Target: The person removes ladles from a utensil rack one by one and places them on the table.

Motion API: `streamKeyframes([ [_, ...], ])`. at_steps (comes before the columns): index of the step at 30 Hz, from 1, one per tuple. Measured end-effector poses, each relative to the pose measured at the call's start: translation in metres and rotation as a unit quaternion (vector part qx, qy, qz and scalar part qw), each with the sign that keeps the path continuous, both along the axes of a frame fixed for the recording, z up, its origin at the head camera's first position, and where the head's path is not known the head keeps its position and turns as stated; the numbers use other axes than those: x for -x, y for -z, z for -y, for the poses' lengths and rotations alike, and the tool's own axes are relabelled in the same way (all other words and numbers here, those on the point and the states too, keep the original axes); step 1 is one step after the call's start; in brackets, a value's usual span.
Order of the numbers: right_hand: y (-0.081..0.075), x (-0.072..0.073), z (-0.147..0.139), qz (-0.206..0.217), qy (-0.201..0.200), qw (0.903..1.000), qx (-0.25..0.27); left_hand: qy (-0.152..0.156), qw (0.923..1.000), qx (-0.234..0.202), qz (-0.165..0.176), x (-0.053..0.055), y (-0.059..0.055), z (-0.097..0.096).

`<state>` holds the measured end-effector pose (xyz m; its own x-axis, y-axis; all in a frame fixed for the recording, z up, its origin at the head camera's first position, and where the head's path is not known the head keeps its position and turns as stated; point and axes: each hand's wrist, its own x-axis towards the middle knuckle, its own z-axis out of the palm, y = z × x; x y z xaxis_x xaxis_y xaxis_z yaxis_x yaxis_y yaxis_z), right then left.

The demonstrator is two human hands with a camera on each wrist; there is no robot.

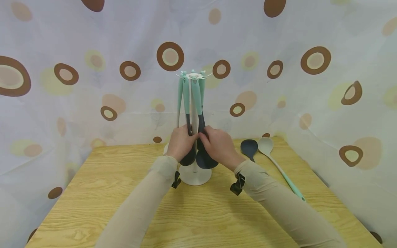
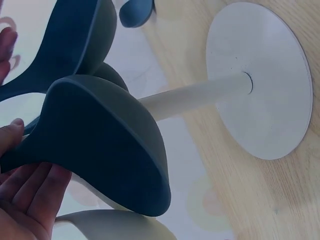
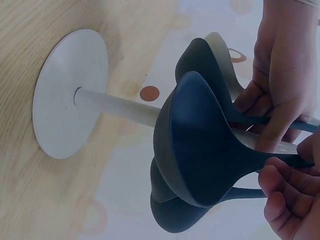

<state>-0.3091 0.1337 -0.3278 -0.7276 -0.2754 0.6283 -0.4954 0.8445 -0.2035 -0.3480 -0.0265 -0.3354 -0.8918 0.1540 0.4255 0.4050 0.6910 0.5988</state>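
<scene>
My left hand (image 1: 180,142) pinches the dark neck of a ladle (image 2: 100,145) with a mint handle, whose bowl hangs left of the stand's pole. Beside it, my right hand (image 1: 221,146) holds the neck of another dark ladle (image 3: 200,145) between thumb and fingers. Both handles reach up to the hooked top (image 1: 193,75) of a white utensil stand (image 1: 195,178). More mint-handled utensils hang round the pole, partly hidden by the hands and ladles. A pale utensil (image 2: 115,222) hangs close to my left hand.
On the table (image 1: 124,179), right of the stand, lie a dark spoon-like utensil (image 1: 249,148), partly behind my right arm, and a pale spoon (image 1: 266,146) with a mint handle. A patterned cloth (image 1: 198,34) hangs behind the table.
</scene>
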Motion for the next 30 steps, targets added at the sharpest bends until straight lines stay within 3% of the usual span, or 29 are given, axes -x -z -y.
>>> streamKeyframes([
  [8,-0.008,-0.008,0.002,-0.001,-0.015,0.9998,-0.011,-0.009,0.9999,0.007,0.001,0.001,0.001,0.0],
  [16,-0.022,-0.03,-0.008,0.022,-0.015,0.9993,-0.028,-0.005,0.9998,0.001,0.018,0.0,-0.001,-0.001],
  [24,-0.023,-0.036,-0.042,0.011,-0.006,0.9986,-0.052,-0.005,0.9996,0.008,0.027,-0.002,-0.003,-0.001],
  [30,-0.019,-0.034,-0.075,0.048,-0.015,0.9966,-0.065,-0.003,0.9994,0.011,0.033,-0.001,-0.003,0.0],
])
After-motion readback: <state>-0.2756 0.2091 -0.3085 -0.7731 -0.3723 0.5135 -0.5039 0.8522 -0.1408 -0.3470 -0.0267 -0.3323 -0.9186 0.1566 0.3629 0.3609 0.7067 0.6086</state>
